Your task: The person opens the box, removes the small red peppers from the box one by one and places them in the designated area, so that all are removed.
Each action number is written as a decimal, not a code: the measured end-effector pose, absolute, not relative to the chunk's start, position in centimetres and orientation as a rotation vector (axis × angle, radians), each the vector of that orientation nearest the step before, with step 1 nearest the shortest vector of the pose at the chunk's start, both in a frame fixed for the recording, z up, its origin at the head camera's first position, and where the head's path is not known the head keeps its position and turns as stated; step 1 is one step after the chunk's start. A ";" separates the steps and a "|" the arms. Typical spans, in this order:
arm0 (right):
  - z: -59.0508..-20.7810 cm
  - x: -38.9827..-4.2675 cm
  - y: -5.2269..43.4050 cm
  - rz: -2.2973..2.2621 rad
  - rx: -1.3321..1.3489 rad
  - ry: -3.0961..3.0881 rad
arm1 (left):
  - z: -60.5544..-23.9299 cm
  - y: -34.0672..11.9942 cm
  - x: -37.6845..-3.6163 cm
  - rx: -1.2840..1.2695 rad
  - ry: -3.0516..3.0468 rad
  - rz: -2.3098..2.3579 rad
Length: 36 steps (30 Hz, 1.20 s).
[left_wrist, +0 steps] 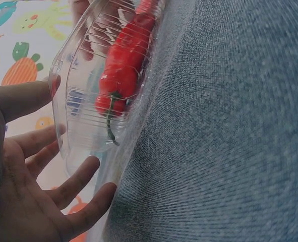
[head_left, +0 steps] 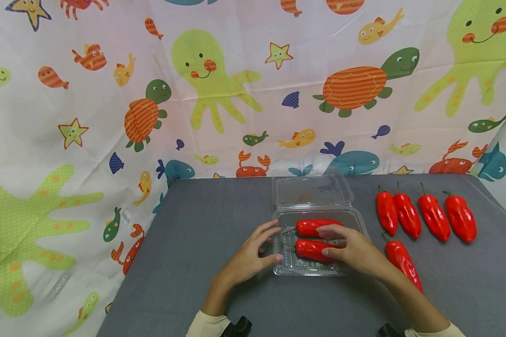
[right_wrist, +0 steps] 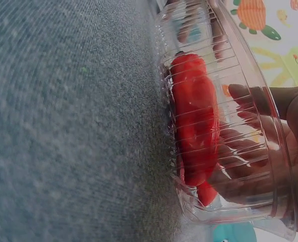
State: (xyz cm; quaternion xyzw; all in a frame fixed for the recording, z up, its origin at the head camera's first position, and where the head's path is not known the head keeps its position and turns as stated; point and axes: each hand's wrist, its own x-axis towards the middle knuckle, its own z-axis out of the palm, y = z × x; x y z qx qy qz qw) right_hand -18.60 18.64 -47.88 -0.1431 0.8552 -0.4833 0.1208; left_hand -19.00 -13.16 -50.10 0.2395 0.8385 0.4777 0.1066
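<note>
A clear plastic clamshell box [head_left: 286, 267] stands unlatched on the grey cloth, its lid [head_left: 312, 193] folded back. Inside lie two glossy red peppers, a back one [head_left: 305, 228] and a front one [head_left: 308, 250], side by side with stems to the left. My left hand [head_left: 248, 255] is at the box's left side, fingers spread; its thumb [left_wrist: 35, 96] meets the rim in the left wrist view. My right hand [head_left: 356, 248] reaches over the right rim, fingertips at the back pepper and thumb at the front one. Through the box wall, the right thumb [right_wrist: 249, 96] shows apart from the nearest pepper [right_wrist: 195, 113].
To the right, several red peppers [head_left: 436, 217] stand in a row, stems away from me. Another red pepper [head_left: 405, 266] lies nearer, beside my right forearm. A printed sea-animal curtain [head_left: 244, 93] hangs behind the grey table [head_left: 185, 243] and along its sides.
</note>
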 end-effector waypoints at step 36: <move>-48.3 -18.5 17.9 -1.246 -0.435 2.515 | -50.4 -13.2 -19.2 0.689 2.474 1.395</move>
